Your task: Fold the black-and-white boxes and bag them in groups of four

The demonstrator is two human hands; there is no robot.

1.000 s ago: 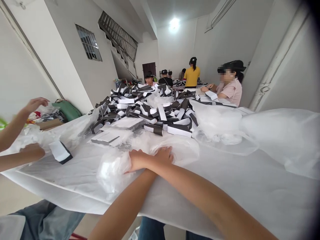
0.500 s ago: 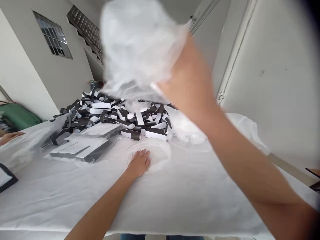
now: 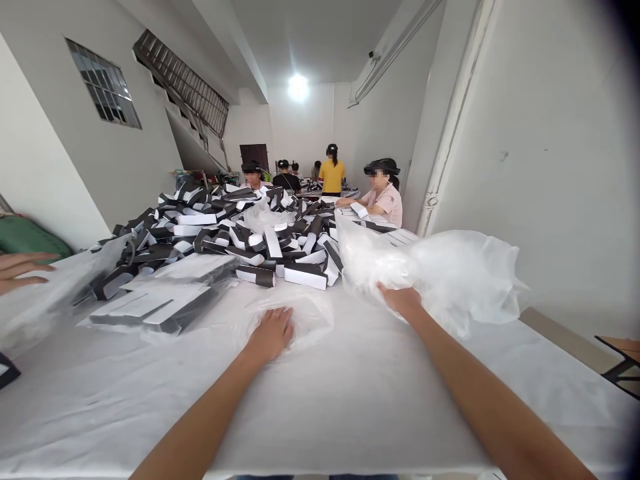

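My left hand lies flat, fingers out, on a clear plastic bag spread on the white-covered table. Further right, my right hand reaches into a big puffed heap of clear plastic bags; its fingers are buried in the plastic, so their grip is hidden. Behind both hands rises a large pile of black-and-white cardboard boxes. Several flat boxes in plastic sleeves lie left of my left hand.
Another person's hand rests at the left table edge beside a green bag. Several people sit and stand at the far end, one in pink, one in yellow. A wall runs close along the right.
My right arm swung a bundle of plastic bags up past the camera and set it down on the right. My left hand stayed flat on the bag. The view turned rightward.
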